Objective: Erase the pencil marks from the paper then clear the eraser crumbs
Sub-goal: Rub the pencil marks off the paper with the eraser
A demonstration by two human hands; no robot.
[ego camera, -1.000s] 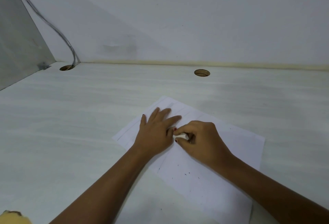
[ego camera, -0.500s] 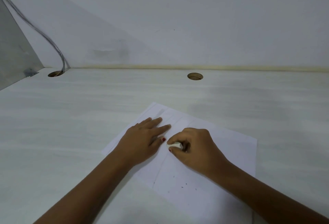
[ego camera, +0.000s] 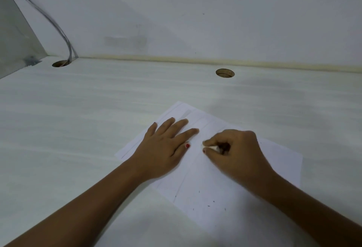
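**Now erasing: one hand pins the sheet, the other works the eraser**

Plainly, the paper (ego camera: 211, 184) lies flat on the pale desk (ego camera: 78, 119), turned at an angle, near the middle of the scene and a little to the right. The left hand (ego camera: 164, 148) rests on its left part, palm down with the fingers straight and spread, pressing the sheet to the desk. The right hand (ego camera: 239, 152) is curled round a small white eraser (ego camera: 211, 147), pinched between thumb and forefinger, with its tip at the paper just right of the left hand's thumb.

Faint pencil lines (ego camera: 182, 184) run along the sheet, and a few dark crumbs (ego camera: 213, 201) sit on its near part, so I judge the erasing unfinished and the clearing not yet begun.

The sheet looks thin, light and limp; it would likely slide or buckle under rubbing unless held flat close beside the eraser, as the left hand does. The eraser is probably soft and grippy, best pinched low near its working end. The crumbs are tiny and loose, better brushed off with a flat hand than picked up.

Two cable holes, one far centre (ego camera: 224, 73) and one far left (ego camera: 61, 63), are cut into the desk.
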